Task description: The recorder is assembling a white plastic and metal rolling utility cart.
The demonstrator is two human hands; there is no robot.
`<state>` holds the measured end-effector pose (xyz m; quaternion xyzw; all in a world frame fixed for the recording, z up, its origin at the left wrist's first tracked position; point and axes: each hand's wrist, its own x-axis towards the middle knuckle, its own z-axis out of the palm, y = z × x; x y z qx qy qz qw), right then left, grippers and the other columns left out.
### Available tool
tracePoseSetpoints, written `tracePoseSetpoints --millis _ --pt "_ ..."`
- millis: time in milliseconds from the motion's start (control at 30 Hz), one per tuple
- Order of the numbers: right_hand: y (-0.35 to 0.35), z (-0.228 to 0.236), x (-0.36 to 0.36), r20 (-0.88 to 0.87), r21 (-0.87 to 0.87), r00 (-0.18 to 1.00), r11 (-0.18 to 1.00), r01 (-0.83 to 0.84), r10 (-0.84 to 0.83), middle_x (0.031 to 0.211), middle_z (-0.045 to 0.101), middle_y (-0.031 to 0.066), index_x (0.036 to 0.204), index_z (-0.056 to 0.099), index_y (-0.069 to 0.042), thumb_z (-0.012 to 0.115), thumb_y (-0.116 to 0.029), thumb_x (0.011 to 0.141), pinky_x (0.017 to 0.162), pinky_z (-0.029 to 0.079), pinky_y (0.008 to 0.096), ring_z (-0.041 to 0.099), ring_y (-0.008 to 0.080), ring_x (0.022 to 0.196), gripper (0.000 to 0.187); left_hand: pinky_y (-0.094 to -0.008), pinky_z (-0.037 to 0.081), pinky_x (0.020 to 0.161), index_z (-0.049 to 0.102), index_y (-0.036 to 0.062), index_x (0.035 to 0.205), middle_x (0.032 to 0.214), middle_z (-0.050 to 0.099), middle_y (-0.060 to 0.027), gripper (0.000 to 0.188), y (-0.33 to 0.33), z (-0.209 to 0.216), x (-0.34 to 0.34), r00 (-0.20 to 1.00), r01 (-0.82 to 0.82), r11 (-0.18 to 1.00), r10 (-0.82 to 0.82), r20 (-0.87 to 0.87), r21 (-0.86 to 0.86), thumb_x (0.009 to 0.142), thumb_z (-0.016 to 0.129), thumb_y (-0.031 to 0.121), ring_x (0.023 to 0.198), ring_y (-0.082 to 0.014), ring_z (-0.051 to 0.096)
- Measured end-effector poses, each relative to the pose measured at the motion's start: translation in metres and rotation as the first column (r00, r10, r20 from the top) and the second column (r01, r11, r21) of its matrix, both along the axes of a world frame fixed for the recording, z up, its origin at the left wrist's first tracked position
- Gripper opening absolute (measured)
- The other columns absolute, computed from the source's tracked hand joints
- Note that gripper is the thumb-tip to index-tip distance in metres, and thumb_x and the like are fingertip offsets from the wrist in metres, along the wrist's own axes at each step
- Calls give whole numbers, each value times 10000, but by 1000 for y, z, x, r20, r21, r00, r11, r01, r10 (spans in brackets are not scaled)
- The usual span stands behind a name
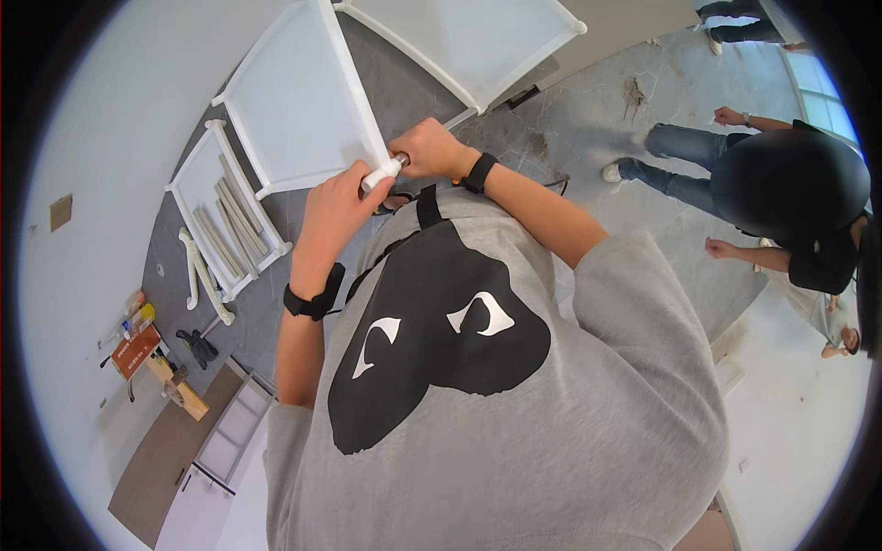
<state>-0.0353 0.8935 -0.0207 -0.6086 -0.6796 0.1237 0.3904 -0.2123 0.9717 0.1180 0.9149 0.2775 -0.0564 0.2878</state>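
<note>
A white-framed panel stands tilted in front of me. At its near corner is a white tubular corner fitting. My left hand grips this fitting, its fingers closed on the outer side. My right hand is closed in a fist right beside it, around a short shiny metal cylinder that meets the fitting. Most of that metal piece is hidden by my fingers, so its exact kind does not show.
Another white-framed panel stands beyond. Left, a smaller white frame has several grey bars inside it, with loose white tubes nearby. Black gloves lie by the wall. A person stands on the right, others behind.
</note>
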Motion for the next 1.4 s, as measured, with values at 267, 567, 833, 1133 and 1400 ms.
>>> tracePoseSetpoints --millis 267,567,833,1133,1400 --pt "1 5 2 -15 -69 1000 997 -20 19 583 625 80 730 703 -140 669 -272 690 518 478 386 614 287 547 142 -369 498 673 480 91 1243 966 593 -93 498 -1 -3 -5 967 22 996 -43 251 85 823 732 180 771 -252 618" --pt "7 -4 3 21 -83 999 996 -39 41 651 637 116 761 688 -118 643 -256 685 537 478 428 623 337 599 163 -402 527 669 483 91 1267 1185 513 -122 453 12 -81 -63 913 -332 939 296 281 89 840 636 97 794 -262 643" --pt "9 18 -6 -83 -61 995 996 -68 63 649 615 160 756 687 -73 662 -173 648 524 458 430 601 359 593 149 -450 515 679 583 24 1104 773 668 -179 320 -71 -289 -253 799 -596 756 522 -300 -271 841 572 205 737 -352 664" --pt "-1 11 8 -61 -148 992 982 -116 108 605 575 161 729 659 -38 691 -155 650 506 429 432 580 368 559 145 -431 474 942 717 110 964 1070 670 -186 327 -221 -311 -261 607 -789 504 725 -324 -351 694 582 -15 1075 -384 592" --pt "46 34 8 -439 -417 835 748 -517 332 873 677 243 998 686 14 664 -237 755 718 514 413 673 368 810 350 -480 296 1098 396 70 1426 1441 402 -166 727 -34 -78 -94 876 -411 877 304 375 248 782 687 240 1323 -350 389"
